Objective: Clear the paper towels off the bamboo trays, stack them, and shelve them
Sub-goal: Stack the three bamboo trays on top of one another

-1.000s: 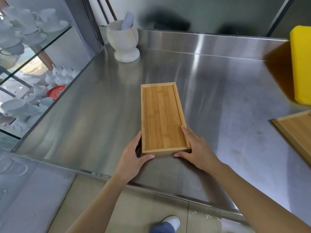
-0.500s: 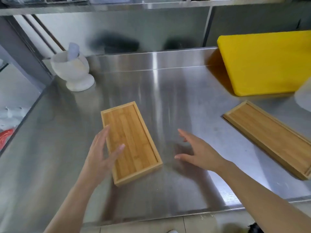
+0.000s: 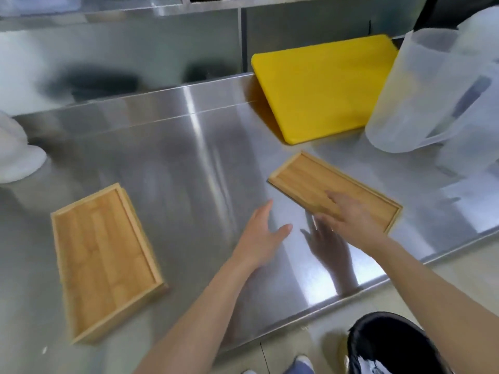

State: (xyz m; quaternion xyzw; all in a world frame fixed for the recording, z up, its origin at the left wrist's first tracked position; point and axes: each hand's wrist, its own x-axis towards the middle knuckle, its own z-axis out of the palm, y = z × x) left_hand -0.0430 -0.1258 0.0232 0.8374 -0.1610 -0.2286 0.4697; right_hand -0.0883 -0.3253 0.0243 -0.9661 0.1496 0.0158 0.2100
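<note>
Two bamboo trays lie on the steel counter [image 3: 189, 163], and neither holds a paper towel. The left bamboo tray [image 3: 100, 255] sits by itself near the front left, away from both hands. The right bamboo tray [image 3: 310, 176] lies slanted at the centre right. My right hand [image 3: 351, 214] hovers over that tray's near end with fingers spread, holding nothing. My left hand [image 3: 262, 236] is open above bare steel just left of the right tray, apart from it.
A yellow cutting board [image 3: 324, 87] leans at the back right. Translucent plastic jugs [image 3: 421, 95] stand at the far right. A white mortar [image 3: 16, 157] sits at the left edge. A black bin [image 3: 391, 346] is on the floor below the counter's front edge.
Both hands let go of the left tray and swung right toward the second tray. The view panned right, bringing the jugs into sight.
</note>
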